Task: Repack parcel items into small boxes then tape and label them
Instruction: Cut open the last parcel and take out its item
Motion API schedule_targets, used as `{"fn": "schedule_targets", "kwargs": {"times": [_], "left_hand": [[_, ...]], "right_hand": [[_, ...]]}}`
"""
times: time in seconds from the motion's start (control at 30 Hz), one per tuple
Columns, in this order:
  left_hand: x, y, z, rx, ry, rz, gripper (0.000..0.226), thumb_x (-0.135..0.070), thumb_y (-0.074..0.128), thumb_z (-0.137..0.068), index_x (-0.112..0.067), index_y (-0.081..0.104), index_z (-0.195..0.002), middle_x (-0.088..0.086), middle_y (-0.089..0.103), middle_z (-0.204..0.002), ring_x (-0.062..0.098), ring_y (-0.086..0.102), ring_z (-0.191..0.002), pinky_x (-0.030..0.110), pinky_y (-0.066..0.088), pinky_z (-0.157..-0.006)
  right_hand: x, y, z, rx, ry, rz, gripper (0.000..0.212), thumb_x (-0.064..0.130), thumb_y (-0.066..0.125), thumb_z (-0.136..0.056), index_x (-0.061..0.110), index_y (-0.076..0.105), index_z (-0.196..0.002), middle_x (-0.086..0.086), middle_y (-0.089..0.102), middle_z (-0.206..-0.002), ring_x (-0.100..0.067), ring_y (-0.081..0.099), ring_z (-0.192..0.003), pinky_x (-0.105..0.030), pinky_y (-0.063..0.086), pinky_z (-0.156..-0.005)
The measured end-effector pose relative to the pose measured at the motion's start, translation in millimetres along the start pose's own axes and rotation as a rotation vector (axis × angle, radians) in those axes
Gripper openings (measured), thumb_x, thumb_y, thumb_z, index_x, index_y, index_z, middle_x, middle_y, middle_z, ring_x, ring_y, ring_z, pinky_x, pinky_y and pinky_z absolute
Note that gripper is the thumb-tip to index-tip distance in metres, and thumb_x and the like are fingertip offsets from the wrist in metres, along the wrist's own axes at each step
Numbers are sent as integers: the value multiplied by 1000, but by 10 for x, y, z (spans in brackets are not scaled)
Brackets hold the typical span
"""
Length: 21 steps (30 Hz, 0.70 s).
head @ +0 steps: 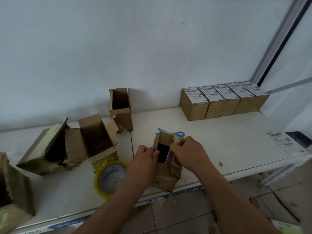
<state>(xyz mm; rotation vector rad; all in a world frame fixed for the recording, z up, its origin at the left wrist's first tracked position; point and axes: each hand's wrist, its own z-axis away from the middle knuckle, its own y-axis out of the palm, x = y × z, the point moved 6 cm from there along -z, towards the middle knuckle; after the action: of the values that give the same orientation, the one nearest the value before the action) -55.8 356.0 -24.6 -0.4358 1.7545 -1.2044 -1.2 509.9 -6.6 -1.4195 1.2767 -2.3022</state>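
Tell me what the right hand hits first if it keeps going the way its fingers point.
The right hand points left, into the open brown cardboard box it grips. Its fingers would probably first meet the pink-edged flat item standing beside the black item; depth is unclear.

The blue-handled scissors (175, 133) are lying mostly hidden behind the small open cardboard box (166, 174). The print on the white shipping labels (280, 141) is staying too small to read. The torn brown carton (11, 188) is getting cut by the left edge.
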Motion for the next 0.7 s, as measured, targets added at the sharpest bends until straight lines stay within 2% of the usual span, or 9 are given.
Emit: {"fn": "schedule_targets", "kwargs": {"times": [0.1, 0.17, 0.23, 0.33, 0.4, 0.53, 0.6, 0.67, 0.7], "left_hand": [[-12, 13, 3, 15, 13, 13, 37, -37, 28, -106, -25, 51, -132, -1, 43, -117, 13, 55, -95, 28, 50, -86], [-37, 9, 5, 47, 16, 5, 35, -34, 31, -106, -24, 49, -134, -1, 42, -118, 13, 54, -98, 29, 50, -89], [-66, 22, 26, 91, 20, -61, 33, -23, 40, -104, -19, 45, -137, 4, 43, -128, 18, 51, -111, 33, 48, -94], [-76, 61, 9, 138, 57, -180, 40, -18, 43, -103, -17, 38, -142, 5, 45, -134, 20, 41, -120, 34, 45, -98], [-37, 86, -31, 155, 38, -213, 38, -17, 42, -103, -17, 39, -141, 5, 47, -132, 19, 39, -120, 34, 45, -97], [10, 150, -59, 150, 78, -312, 38, -18, 39, -103, -16, 36, -141, 1, 44, -138, 20, 36, -120, 31, 44, -94], [51, 157, -73, 138, 48, -301, 34, -17, 35, -104, -16, 38, -138, 1, 45, -136, 19, 37, -119, 29, 44, -92], [82, 144, -77, 123, -2, -259, 31, -16, 34, -104, -17, 41, -135, 1, 47, -132, 19, 38, -117, 28, 43, -90], [86, 149, -74, 108, -21, -213, 31, -16, 34, -104, -17, 41, -135, 1, 47, -132, 18, 38, -117, 27, 43, -89]], "right_hand": [[71, -22, -55, -30, -21, 122, 60, 54, 60, -85, 15, 42, -126, -4, 39, -115, -18, 53, -95, -28, 43, -73], [96, -12, -112, -13, -24, 196, 67, 59, 62, -83, 18, 41, -132, -7, 40, -120, -22, 54, -104, -30, 44, -79], [118, -21, -164, -32, -50, 279, 52, 52, 60, -87, 16, 51, -122, -7, 50, -116, -21, 55, -98, -29, 44, -77], [172, -49, -217, -97, -114, 330, 28, 38, 50, -92, 13, 60, -97, -2, 57, -92, -17, 54, -85, -26, 38, -67], [181, -81, -236, -119, -122, 320, 24, 32, 48, -94, 13, 59, -87, 0, 53, -82, -16, 53, -79, -26, 34, -64], [83, -138, -274, -150, -87, 223, 28, 22, 43, -98, 10, 53, -74, -1, 50, -76, -17, 50, -77, -24, 31, -60], [26, -192, -266, -163, -24, 115, 26, 16, 38, -100, 7, 59, -87, -5, 58, -88, -23, 56, -89, -22, 34, -64], [-28, -245, -224, -130, 76, -60, 32, 11, 31, -103, 6, 57, -123, -13, 60, -117, -25, 57, -111, -25, 39, -84], [-90, -246, -215, -109, 153, -159, 35, 11, 31, -104, 5, 52, -132, -14, 58, -128, -25, 55, -119, -27, 39, -93]]}}
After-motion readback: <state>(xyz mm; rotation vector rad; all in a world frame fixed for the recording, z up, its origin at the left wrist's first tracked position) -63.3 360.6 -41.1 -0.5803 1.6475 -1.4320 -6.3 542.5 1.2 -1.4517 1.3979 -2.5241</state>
